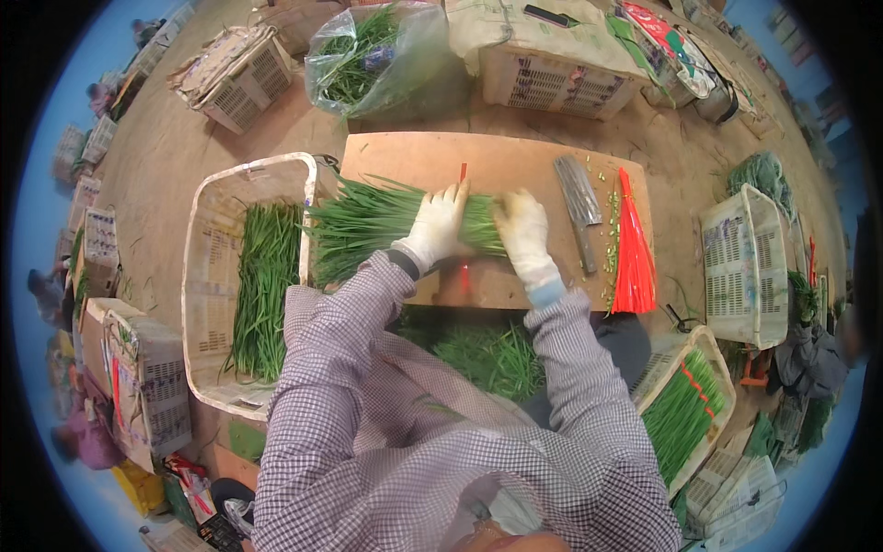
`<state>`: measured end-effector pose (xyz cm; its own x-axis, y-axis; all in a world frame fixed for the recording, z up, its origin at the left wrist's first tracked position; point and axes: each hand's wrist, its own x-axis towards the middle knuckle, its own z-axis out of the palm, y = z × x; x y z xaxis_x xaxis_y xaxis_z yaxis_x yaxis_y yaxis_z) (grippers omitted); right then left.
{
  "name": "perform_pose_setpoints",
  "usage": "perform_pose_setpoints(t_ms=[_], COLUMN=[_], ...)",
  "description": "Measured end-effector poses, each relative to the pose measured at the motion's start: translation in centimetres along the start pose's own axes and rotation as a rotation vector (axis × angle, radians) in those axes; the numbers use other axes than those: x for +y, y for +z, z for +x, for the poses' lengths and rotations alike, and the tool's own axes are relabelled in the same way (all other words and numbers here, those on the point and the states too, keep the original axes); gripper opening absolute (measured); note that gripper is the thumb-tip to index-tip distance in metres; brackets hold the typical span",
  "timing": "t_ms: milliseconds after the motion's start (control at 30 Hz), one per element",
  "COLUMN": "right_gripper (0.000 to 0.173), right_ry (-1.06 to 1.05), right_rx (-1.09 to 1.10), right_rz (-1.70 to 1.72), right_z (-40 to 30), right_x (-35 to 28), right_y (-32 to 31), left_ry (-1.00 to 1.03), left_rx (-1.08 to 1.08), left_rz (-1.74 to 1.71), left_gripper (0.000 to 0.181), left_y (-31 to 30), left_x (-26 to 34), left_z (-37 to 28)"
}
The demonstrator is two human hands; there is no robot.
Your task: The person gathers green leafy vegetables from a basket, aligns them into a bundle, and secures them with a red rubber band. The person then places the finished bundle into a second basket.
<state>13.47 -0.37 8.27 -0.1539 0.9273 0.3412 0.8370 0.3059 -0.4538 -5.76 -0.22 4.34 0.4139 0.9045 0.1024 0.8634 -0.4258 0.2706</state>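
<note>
A thick bundle of long green leafy stalks, probably garlic chives (372, 221), lies across a wooden board (407, 152), over a red tie strip (463, 276) that sticks out above and below it. My left hand (439, 221), in a pale glove, presses on the bundle's middle. My right hand (522, 228), also gloved and slightly blurred, is at its pale stem end; whether its fingers grip is unclear. Right of it lies a cleaver (579, 200) with a dark handle. Beyond the cleaver are small cut stem bits (611, 234) and a fan of red tie strips (631, 255).
A plastic crate (190, 276) with loose stalks adjoins the board's left side. At the lower right, another crate (721, 393) holds tied stalks. More greens (497, 355) lie below the board. A clear bag (421, 55) of greens and a covered crate (559, 83) stand beyond it.
</note>
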Motion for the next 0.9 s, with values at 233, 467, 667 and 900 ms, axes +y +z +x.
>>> perform_pose_setpoints(t_ms=[233,467,667,900], right_gripper=[0.020,0.025,0.041,0.039], right_ry=[-0.141,0.407,0.281,0.252], right_rx=[-0.161,0.175,0.339,0.204], right_rz=[-0.419,-0.239,0.544,0.605], right_z=[3.0,6.3,2.2,-3.7], right_x=[2.7,15.0,17.1,6.3], right_y=[4.1,-1.5,3.4,5.3], left_ry=[-0.036,-0.028,-0.037,-0.010], left_rx=[-0.050,-0.059,-0.269,-0.233], left_rz=[0.006,-0.012,-0.012,-0.024], left_gripper=[0.145,0.140,0.133,0.131], left_y=[-0.1,0.2,-1.7,-2.3], left_x=[0.5,0.1,-1.0,-0.8], left_z=[0.3,0.4,1.5,1.0])
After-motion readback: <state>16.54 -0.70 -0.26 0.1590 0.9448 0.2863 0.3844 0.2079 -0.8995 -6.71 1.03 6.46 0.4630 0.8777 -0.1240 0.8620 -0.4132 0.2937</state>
